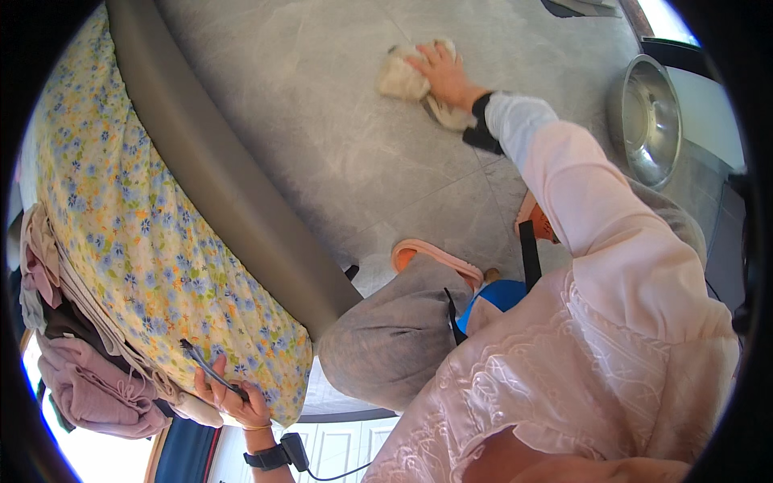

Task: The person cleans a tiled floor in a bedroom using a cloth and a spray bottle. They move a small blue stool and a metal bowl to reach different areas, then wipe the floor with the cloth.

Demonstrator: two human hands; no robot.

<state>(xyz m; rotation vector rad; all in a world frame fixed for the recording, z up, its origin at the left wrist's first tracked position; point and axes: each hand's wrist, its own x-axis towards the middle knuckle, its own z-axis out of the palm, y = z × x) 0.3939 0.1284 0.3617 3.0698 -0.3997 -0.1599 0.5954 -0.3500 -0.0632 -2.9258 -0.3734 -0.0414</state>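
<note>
My right hand (443,76) reaches out over the grey tiled floor (338,137). Its fingers press on a bunched beige cloth (400,78), part of which trails out under the palm. At the lower left, my left hand (233,398) is closed around a slim dark brush (216,375), whose bristly end points up and left. That hand is beside a flower-patterned sheet (185,266) covering a bed or couch. Both wrists carry black straps.
A grey-brown padded side rail (233,161) runs along the sheet. To the right, a shiny metal basin (644,121) rests on the floor. Orange slippers (435,258) are by my knees. Folded pink clothing (101,390) is piled at the far left.
</note>
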